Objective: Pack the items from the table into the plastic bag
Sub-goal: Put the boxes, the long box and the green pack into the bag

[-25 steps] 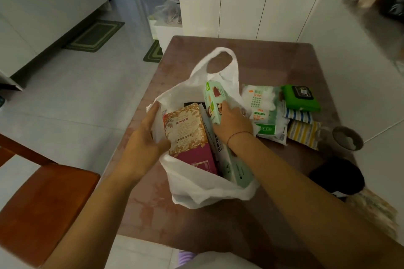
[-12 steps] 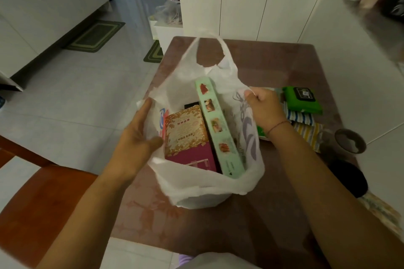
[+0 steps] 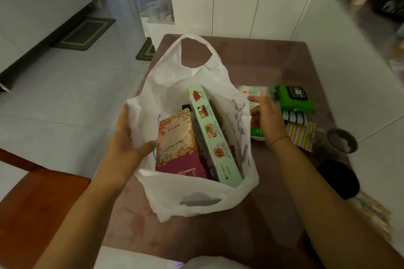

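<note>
A white plastic bag point(image 3: 192, 196) stands open on the brown table point(image 3: 258, 65). Inside it stand a pink and gold box point(image 3: 177, 137) and a long pale green box point(image 3: 213, 135), side by side. My left hand point(image 3: 124, 144) grips the bag's left rim and holds it open. My right hand point(image 3: 265, 117) hovers just right of the bag, fingers spread and empty, over a white and green packet point(image 3: 254, 96). Beside that lie a green wipes pack point(image 3: 295, 99), a blue striped sachet point(image 3: 295, 116) and a yellow striped sachet point(image 3: 300, 134).
A dark round bowl point(image 3: 342, 140) and a black object point(image 3: 338, 179) sit at the table's right edge. A wooden chair point(image 3: 32, 198) stands at the lower left. White cabinets point(image 3: 236, 4) lie beyond the table, and a white counter point(image 3: 349, 50) runs along the right.
My right hand let go of the green box, then of the bag's right rim, and moved right toward the packets. The green box now lies deeper in the bag.
</note>
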Demonstrator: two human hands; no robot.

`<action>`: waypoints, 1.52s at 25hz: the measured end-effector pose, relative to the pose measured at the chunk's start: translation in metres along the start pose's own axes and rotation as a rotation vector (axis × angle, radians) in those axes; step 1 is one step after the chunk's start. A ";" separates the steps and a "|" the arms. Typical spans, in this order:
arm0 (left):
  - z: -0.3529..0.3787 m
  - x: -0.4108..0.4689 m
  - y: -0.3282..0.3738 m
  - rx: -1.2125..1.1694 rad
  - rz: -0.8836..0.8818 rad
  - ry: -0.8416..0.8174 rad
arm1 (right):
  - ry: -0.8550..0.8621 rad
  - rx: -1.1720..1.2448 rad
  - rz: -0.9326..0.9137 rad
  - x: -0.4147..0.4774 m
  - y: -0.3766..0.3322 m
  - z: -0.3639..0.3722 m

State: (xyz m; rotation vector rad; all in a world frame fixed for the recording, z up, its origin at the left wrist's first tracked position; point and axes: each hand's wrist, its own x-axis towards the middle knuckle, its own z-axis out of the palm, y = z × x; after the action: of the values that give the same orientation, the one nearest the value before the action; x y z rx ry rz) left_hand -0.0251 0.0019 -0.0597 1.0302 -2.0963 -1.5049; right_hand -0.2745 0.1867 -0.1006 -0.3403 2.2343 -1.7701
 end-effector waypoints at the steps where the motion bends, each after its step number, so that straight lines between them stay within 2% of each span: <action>1: 0.001 0.003 0.002 0.001 -0.016 0.033 | 0.071 -0.017 0.012 0.012 0.008 -0.010; 4: 0.004 0.012 0.007 -0.007 -0.089 0.113 | 0.204 -0.414 0.016 0.066 0.038 -0.045; 7: 0.009 0.015 0.010 0.055 -0.117 0.144 | 0.143 -0.725 0.165 0.112 0.062 -0.072; 12: 0.030 0.014 0.020 0.160 -0.129 0.158 | 0.085 -0.858 0.302 0.164 0.090 -0.081; 20: 0.050 0.023 0.027 0.320 -0.186 0.209 | 0.171 -0.879 0.545 0.211 0.107 -0.082; 23: 0.051 0.023 0.023 0.295 -0.214 0.240 | 0.264 -0.844 0.468 0.205 0.102 -0.084; 25: 0.048 0.022 0.022 0.250 -0.246 0.254 | 0.296 -0.754 0.353 0.194 0.093 -0.083; 28: 0.046 0.020 0.021 0.227 -0.230 0.296 | 0.255 -0.573 0.145 0.160 0.062 -0.069; 32: 0.039 0.018 0.023 0.167 -0.246 0.287 | 0.163 -0.256 -0.168 0.085 -0.018 -0.034; 35: 0.029 0.017 0.020 0.026 -0.241 0.256 | -0.081 -0.034 -0.311 0.009 -0.080 -0.009; 38: 0.025 0.016 0.022 -0.079 -0.208 0.256 | -0.382 -0.119 -0.345 -0.056 -0.104 0.023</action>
State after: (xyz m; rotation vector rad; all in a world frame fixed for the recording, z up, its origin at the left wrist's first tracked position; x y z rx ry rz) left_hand -0.0596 0.0100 -0.0506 1.3665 -1.7857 -1.4474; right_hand -0.2120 0.1619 -0.0009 -1.0498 2.0935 -1.5536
